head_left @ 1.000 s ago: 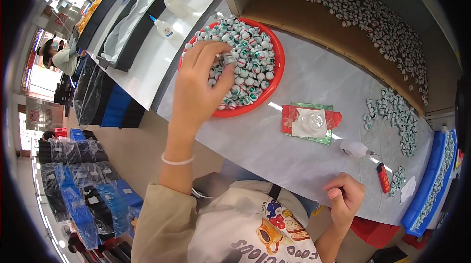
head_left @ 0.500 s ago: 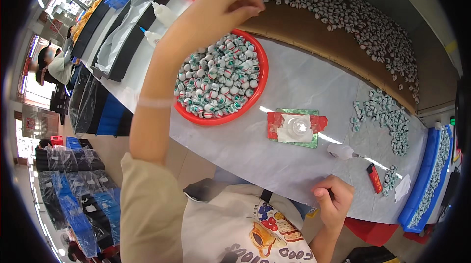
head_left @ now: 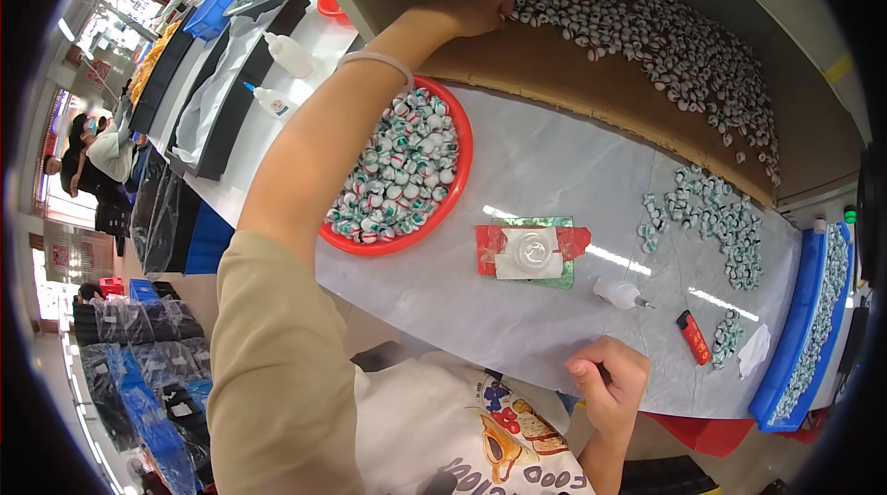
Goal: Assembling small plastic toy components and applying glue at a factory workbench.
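Observation:
My left hand reaches over a red round tray into a cardboard-floored box, at the left end of a spread of small white beads with dark and red marks. Its fingers are curled in; what they hold, if anything, is hidden. Near the table's front edge, my right hand is closed with the thumb against the curled fingers, and I cannot make out anything in it. The tray is heaped with white, green and red beads. Between the hands lies a clear round dish on white paper, taped red over a green plate.
A white needle-tipped bottle, a red lighter and a white scrap lie at right. Loose green-white beads sit beyond them. A blue bin stands far right. Two squeeze bottles and a black tray are at left.
My left hand has moved farther into the box, to the beads' left end, and its fingers have curled in. My right hand stays closed by the table edge. The view has shifted slightly.

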### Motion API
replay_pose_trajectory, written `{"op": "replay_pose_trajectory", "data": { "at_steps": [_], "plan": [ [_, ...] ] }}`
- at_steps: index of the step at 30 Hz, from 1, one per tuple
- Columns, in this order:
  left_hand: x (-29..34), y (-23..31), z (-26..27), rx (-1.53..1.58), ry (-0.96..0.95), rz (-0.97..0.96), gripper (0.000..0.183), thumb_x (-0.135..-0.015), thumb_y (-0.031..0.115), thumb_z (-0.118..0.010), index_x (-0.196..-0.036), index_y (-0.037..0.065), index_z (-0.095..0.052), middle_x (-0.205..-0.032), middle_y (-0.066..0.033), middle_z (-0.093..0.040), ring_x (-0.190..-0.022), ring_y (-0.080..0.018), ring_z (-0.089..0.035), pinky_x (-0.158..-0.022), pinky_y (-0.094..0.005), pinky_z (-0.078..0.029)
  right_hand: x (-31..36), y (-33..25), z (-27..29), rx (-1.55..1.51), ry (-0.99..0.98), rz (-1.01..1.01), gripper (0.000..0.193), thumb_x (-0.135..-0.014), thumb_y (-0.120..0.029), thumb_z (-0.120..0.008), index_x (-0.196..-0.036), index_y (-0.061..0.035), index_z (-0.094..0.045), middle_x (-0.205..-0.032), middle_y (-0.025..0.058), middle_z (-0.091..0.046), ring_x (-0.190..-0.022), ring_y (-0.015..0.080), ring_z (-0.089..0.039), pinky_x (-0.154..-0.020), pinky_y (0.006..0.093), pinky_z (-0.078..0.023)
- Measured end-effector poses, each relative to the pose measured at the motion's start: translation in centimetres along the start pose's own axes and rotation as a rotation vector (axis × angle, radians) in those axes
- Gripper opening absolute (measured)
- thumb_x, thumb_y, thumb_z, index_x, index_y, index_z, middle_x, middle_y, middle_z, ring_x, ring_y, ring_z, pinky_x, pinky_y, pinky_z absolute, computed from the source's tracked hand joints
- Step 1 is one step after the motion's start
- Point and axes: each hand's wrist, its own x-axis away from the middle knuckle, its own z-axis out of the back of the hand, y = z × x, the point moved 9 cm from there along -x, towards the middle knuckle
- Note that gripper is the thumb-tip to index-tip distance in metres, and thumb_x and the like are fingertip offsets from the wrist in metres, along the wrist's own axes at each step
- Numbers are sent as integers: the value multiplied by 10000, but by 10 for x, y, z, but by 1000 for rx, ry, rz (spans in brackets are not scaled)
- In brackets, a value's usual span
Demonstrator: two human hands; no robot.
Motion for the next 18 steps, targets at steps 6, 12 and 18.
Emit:
{"op": "replay_pose_trajectory", "data": {
  "at_steps": [6, 12, 18],
  "plan": [
    [76, 60, 46, 680, 39, -64, 171, -734, 70, -597, -901, 37, -586, -844, -54, -598, -814, -139, -568, -722, -254, -447, 12, 6, 34, -2, 303, -6, 137, -724, -98, -626, -778, 8, -558, -717, 62, -524, -628, 127, -452, -556, 243, -347],
    [184, 146, 46, 1081, -5, -161, 139, -705, -46, -616, -832, 11, -607, -868, -80, -590, -806, -148, -565, -713, -254, -462, -9, 1, 51, 96, 471, -41, 276, -699, -60, -628, -951, 12, -542, -958, 89, -543, -868, 155, -477, -748, 261, -362],
    [236, 186, -10, 1699, -61, -53, 192, -667, -98, -650, -830, -5, -608, -945, -118, -568, -859, -184, -558, -749, -289, -469, -15, 14, 34, 136, 299, -81, 339, -686, 32, -576, -1021, 14, -522, -966, 96, -575, -919, 190, -512, -845, 294, -372]
  ]
}}
